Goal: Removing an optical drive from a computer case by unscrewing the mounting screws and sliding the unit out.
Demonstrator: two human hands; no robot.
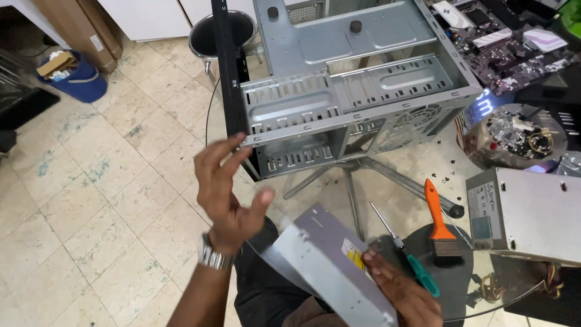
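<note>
Over the bench's near edge, my right hand (404,289) clamps the grey drive (330,266), tilted so its end faces the open case (351,97). Left hand (227,194) hovers spread, empty, beside the case's black front corner.

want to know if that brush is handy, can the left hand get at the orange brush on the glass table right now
Probably not directly. The left hand is raised and empty on the far side, and the grey drive held by the right hand lies between it and the orange brush.
</note>
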